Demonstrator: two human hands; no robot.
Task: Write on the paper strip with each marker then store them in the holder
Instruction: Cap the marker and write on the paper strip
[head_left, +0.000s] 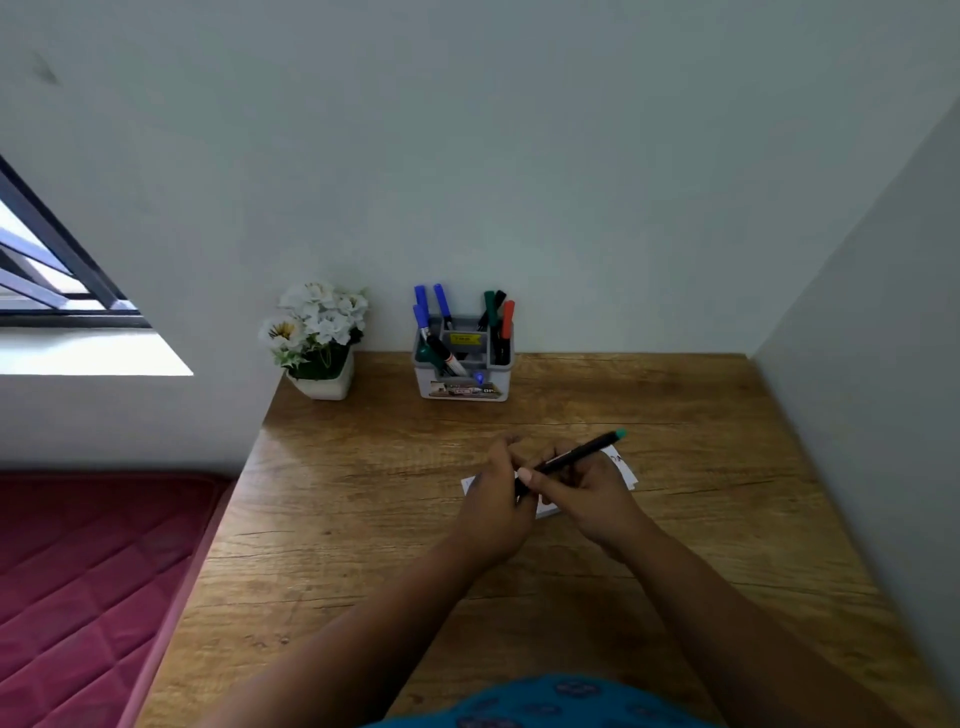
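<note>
Marker (571, 457), black with a teal end, was pinched by both hands, left (493, 499) and right (587, 493), over the paper strip (623, 467) mid-surface, apparently being capped or uncapped, before going to the holder (462, 358) at the far edge.

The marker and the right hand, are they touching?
Touching. The head view shows the right hand gripping the marker with its fingers wrapped round the barrel.

paper strip (623, 465) mostly covered by both hands; its writing too small to read. marker (576, 456) tip hidden behind left hand (496, 499). holder (464, 371) label illegible.
</note>
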